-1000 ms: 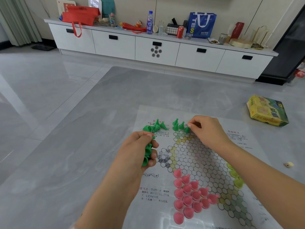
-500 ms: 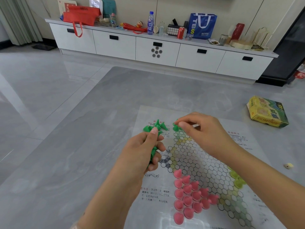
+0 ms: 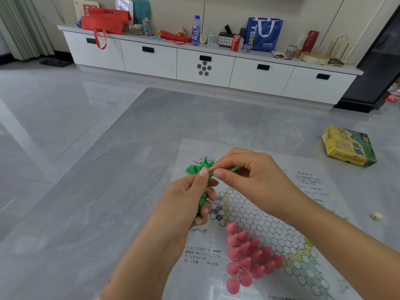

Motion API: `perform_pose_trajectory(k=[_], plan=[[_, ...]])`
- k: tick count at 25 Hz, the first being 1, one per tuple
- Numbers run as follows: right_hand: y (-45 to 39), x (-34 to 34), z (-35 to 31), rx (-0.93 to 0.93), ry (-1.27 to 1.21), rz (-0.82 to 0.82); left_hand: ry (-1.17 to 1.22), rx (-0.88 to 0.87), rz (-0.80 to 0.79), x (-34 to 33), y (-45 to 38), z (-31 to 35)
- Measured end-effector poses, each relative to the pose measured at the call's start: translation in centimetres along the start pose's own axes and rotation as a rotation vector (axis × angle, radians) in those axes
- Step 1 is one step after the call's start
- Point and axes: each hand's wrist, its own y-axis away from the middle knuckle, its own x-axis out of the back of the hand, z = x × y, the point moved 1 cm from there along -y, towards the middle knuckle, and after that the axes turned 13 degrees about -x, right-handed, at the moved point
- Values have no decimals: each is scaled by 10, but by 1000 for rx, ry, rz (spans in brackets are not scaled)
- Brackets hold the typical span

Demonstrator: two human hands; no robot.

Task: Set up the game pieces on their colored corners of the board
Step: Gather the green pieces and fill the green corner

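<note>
The far green corner of the board point(image 3: 270, 224) is hidden by the right hand point(image 3: 255, 180); the green pieces point(image 3: 202, 201) gripped in the left hand point(image 3: 186, 204) cannot be counted

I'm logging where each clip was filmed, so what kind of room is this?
Probably a home living room: a long white drawer cabinet cluttered with a drink bottle and shopping bags, and a board game sheet on a low grey table.

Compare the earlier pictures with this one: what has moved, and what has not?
The right hand left the green row on the board and came to the left hand, pinching at its green pieces. The pink pieces and game box stayed put.
</note>
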Motion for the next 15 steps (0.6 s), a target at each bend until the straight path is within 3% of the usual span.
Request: perform_pose_trajectory(k=[7, 12, 15], plan=[[-1, 3, -5, -37, -7, -10, -37, 13, 24, 0, 2, 1], [-27, 37, 24, -241, 98, 227, 64, 114, 139, 2, 0, 5], [-37, 42, 47, -350, 157, 267, 87, 139, 142, 1, -2, 9]])
